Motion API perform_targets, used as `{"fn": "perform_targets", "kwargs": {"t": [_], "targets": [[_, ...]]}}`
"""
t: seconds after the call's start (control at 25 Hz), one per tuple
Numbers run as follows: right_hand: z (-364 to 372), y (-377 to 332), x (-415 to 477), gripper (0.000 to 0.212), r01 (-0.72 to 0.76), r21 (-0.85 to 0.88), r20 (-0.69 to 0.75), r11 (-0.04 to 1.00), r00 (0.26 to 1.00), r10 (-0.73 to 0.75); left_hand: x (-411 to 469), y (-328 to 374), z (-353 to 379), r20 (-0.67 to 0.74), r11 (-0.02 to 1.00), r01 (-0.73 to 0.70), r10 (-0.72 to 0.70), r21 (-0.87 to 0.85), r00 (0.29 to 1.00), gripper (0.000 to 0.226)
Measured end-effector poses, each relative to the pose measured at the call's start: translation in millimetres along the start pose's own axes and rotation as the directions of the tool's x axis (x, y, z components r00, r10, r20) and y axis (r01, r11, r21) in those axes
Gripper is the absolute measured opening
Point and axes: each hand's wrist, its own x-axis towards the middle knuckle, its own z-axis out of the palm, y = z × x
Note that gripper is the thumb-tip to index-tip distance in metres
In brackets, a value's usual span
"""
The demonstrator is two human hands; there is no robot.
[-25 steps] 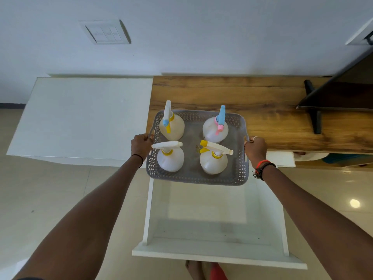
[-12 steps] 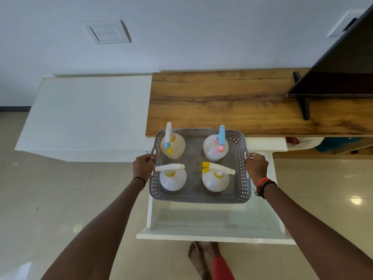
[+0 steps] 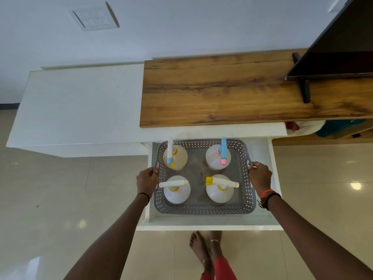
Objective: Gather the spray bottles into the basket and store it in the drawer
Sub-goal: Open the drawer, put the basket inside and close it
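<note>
A grey perforated basket (image 3: 204, 208) sits low inside the open white drawer (image 3: 209, 226). Several white spray bottles stand upright in it: one with a blue and yellow nozzle (image 3: 175, 156) at the back left, one with a blue and pink trigger (image 3: 218, 158) at the back right, a white-triggered one (image 3: 177, 189) at the front left, and a yellow-tipped one (image 3: 220, 189) at the front right. My left hand (image 3: 147, 180) grips the basket's left handle. My right hand (image 3: 260, 175) grips the right handle.
The drawer is pulled out from under a wooden top (image 3: 222, 89). A white cabinet top (image 3: 76, 104) lies to the left. A black TV (image 3: 333, 43) on a stand is at the right. My bare feet (image 3: 203, 247) stand on the tiled floor just before the drawer front.
Both hands have lowered the basket from above the wooden top's edge down into the open drawer. The view has tilted further down.
</note>
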Motion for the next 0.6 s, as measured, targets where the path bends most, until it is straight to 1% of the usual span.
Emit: {"fn": "perform_targets", "kwargs": {"t": [0.12, 0.32, 0.44, 0.6], "targets": [[6, 15, 4, 0.029, -0.004, -0.013, -0.003, 1.000, 1.000, 0.003, -1, -9, 14, -0.002, 1.000, -0.006, 0.006, 0.012, 1.000, 0.031], [24, 36, 19, 0.028, -0.039, 0.003, -0.005, 0.999, 0.999, 0.039, 4, -29, 43, -0.013, 0.999, 0.021, -0.021, -0.037, 1.000, 0.033], [39, 48, 29, 0.027, -0.055, 0.014, -0.003, 0.998, 0.998, 0.055, 12, -43, 63, -0.004, 0.994, 0.085, -0.085, -0.062, 0.996, 0.028], [57, 68, 46, 0.027, -0.068, -0.010, 0.019, 0.998, 0.997, 0.069, 26, -64, 88, 0.049, 0.986, 0.121, -0.116, -0.117, 0.992, 0.019]]}}
